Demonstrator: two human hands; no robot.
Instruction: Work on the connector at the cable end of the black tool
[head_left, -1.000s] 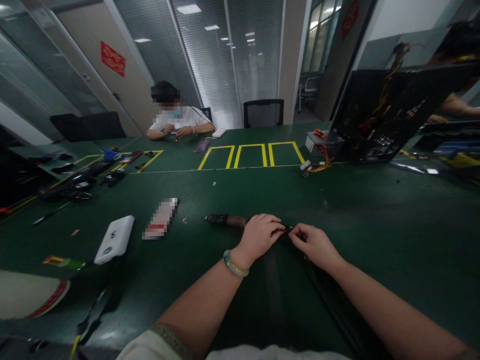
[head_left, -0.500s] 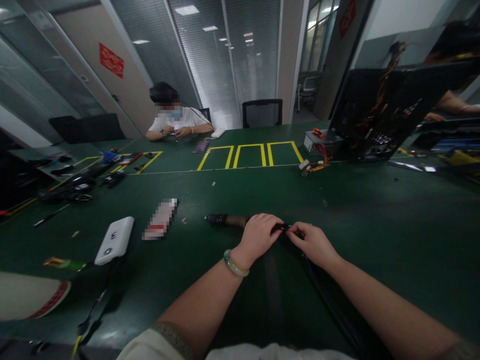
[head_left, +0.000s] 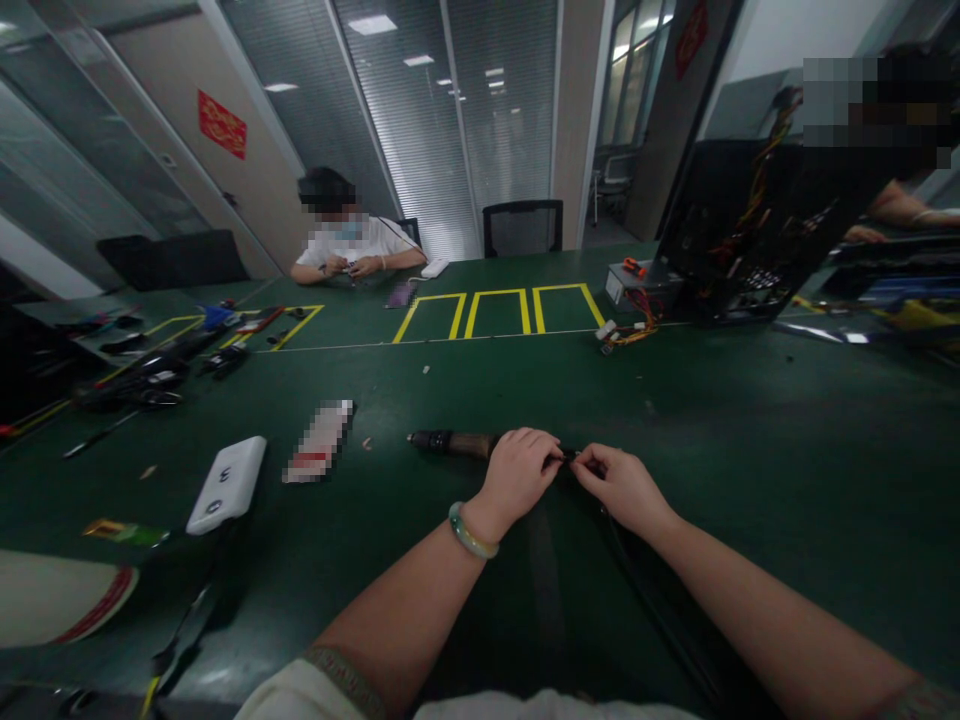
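Note:
On the green table top lies a dark, rod-shaped tool (head_left: pixel 466 444) with a black collar and a small metal tip pointing left; it looks like a corded electric screwdriver. My left hand (head_left: pixel 521 462) rests over its rear end, with thumb and fingers pinched on a thin black piece there. Just to the right, my right hand (head_left: pixel 621 482) pinches at the same black piece, its fingertips almost meeting the left ones. From beneath my right hand a black cable (head_left: pixel 652 600) runs down towards the front edge. The small joint between the fingertips is partly hidden.
A white power bank (head_left: pixel 226 485), a blurred phone-like object (head_left: pixel 319 443) and a green-and-gold strip (head_left: pixel 126 532) lie left. Yellow tape outlines (head_left: pixel 499 292) mark the far side, where a person (head_left: pixel 356 240) sits. A black computer case (head_left: pixel 739 240) and power supply (head_left: pixel 637 288) stand back right.
My fingertips have shifted slightly at the black piece, the left fingers curling closer to it. The tool stays in place, and the view has moved only a little.

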